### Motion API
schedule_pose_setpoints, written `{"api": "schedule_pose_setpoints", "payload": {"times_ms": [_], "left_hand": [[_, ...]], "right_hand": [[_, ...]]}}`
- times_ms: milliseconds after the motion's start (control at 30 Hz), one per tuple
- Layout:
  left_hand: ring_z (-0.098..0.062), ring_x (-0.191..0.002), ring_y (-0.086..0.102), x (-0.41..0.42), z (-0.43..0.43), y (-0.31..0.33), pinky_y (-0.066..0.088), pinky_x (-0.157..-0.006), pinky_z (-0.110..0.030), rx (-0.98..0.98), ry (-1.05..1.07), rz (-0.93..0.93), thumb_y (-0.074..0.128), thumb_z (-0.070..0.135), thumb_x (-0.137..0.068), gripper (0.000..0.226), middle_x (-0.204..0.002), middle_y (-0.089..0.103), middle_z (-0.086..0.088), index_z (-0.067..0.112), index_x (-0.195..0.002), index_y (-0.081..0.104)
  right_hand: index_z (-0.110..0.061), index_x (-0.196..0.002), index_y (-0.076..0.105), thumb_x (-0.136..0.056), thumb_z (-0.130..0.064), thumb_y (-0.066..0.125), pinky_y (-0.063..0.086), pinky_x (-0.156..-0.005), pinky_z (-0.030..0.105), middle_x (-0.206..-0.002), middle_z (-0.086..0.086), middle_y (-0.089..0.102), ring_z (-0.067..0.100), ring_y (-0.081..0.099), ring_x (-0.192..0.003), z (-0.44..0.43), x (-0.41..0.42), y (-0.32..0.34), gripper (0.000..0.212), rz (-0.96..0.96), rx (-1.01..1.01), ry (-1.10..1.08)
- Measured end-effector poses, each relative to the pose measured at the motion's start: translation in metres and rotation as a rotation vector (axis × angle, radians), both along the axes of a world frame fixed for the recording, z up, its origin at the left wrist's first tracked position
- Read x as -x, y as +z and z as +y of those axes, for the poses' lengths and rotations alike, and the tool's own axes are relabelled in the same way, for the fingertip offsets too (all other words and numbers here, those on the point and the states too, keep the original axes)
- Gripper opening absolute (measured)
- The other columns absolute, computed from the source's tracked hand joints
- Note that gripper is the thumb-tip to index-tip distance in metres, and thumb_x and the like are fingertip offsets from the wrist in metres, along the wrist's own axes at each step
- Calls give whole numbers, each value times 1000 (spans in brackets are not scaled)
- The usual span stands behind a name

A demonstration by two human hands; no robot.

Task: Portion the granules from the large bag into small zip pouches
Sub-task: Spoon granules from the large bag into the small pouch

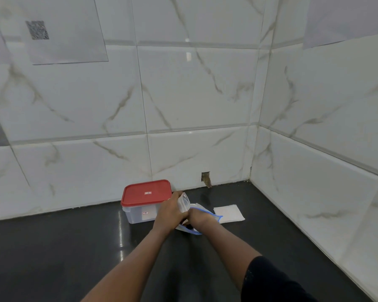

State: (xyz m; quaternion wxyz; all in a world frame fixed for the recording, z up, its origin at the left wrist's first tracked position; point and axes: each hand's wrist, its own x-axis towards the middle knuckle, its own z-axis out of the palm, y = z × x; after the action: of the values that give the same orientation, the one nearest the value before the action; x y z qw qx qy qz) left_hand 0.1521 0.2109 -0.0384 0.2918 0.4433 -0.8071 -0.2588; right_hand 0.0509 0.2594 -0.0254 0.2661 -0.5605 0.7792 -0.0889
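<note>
Nearest us, two bare forearms reach forward over a dark, glossy table [52, 258], the right one coming out of a black sleeve [271, 280]. The hands meet just in front of the back wall. The left hand [168, 211] has its fingers curled around a small zip pouch [183, 201] of thin clear plastic, held upright with its crinkled top poking above the knuckles. Touching it, the right hand [200, 220] grips the large bag [213, 215], a limp transparent bag with a blue zip edge that sags onto the table beneath both hands. We cannot make out the granules inside.

Just right of the bag lies a flat white stack [229, 212], square-cornered. Behind the left hand stands a translucent rectangular box [138, 214] with a red lid [146, 192] with rounded corners. Beyond rises a wall [183, 105] of shiny white marble-veined tiles with a small ragged hole [206, 178] at its foot.
</note>
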Motion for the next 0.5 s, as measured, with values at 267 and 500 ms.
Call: {"api": "schedule_pose_setpoints", "payload": {"times_ms": [267, 500], "left_hand": [[-27, -100, 58, -1, 4, -2, 39, -73, -26, -36, -74, -53, 68, 16, -73, 51, -110, 64, -6, 17, -120, 50], [-25, -98, 57, -1, 6, -3, 43, -77, -28, -48, -93, -50, 67, 16, -74, 48, -109, 63, -5, 18, -119, 49]], "right_hand": [[-11, -121, 55, -100, -19, 37, 39, -98, 25, -119, 5, 61, 19, 54, -117, 9, -5, -14, 29, -92, 53, -151], [-17, -68, 47, -97, -4, 35, 50, -61, 18, -75, 1, 53, 15, 49, -67, 22, -15, -23, 34, -820, 323, -623]]}}
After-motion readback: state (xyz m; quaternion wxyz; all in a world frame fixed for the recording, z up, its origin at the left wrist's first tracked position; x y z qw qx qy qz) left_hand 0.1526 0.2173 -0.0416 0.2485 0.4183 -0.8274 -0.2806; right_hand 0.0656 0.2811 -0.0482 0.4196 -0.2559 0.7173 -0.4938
